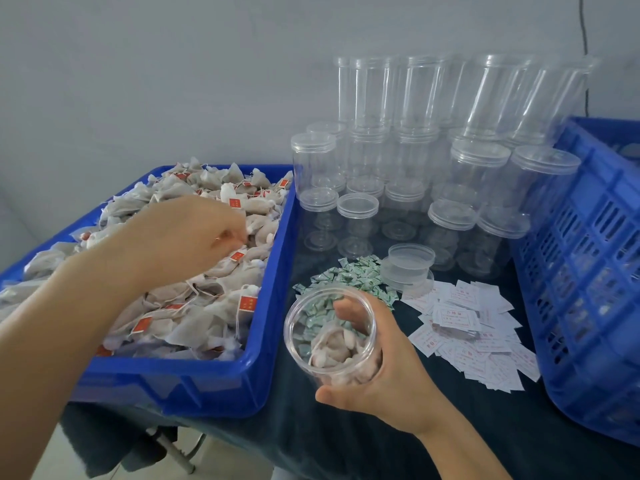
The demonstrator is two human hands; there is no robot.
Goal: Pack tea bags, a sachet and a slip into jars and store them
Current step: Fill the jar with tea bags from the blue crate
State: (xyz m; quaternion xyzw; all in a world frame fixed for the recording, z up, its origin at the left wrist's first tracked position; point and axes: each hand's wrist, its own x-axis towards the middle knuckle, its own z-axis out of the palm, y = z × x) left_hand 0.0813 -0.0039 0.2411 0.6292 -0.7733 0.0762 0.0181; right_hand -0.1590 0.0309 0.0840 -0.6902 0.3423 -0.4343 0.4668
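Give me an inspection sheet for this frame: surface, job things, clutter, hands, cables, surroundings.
Surface: table under a dark cloth.
Job things: blue tray heaped with tea bags; open jar partly filled; pile of green sachets; white slips; stacked empty lidded jars; loose lids.
Clutter: blue crate at right.
Hands: left hand down among the tea bags, grip unclear; right hand holds the open jar.
Cables: dark cable down the wall.
Surroundings: plain pale wall.

Blue tray (273,306), red-tagged tea bags (194,306), green-white sachets (353,275)
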